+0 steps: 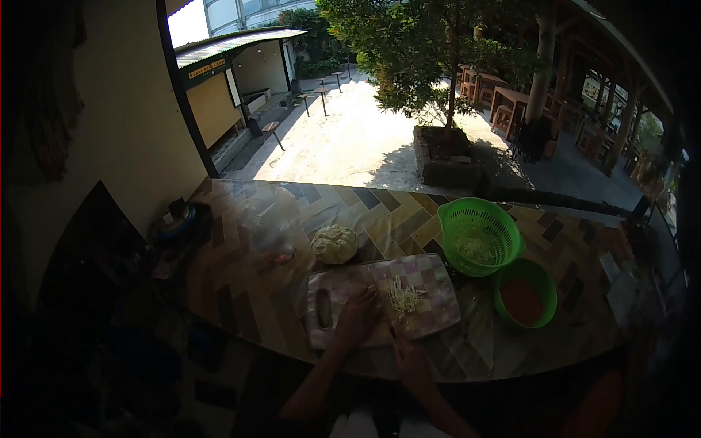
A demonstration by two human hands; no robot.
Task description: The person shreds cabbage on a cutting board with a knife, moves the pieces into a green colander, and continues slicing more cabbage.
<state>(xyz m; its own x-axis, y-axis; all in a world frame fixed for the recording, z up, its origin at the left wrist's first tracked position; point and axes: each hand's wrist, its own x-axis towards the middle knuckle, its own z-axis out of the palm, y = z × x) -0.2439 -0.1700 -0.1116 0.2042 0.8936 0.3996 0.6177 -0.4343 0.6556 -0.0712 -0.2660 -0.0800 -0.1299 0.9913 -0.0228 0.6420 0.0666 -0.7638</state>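
Note:
On a checkered cutting board (pixel 435 314) lies a small heap of shredded cabbage (pixel 403 299). My left hand (pixel 358 319) rests on the board left of the heap, fingers curled over a piece of cabbage that they mostly hide. From the board's near edge, my right hand (pixel 413 363) grips a knife (pixel 393 333); its blade is dark and hard to make out between my left hand and the shreds. A pale, partly cut cabbage head (pixel 334 244) sits just behind the board.
Right of the board stands a green colander (pixel 516 232) with pale shreds inside. A green bowl (pixel 551 298) of something orange-brown touches it. Clear plastic (pixel 270 215) lies at the back left of the patterned table (pixel 244 288). Beyond are a sunlit yard and a planted tree.

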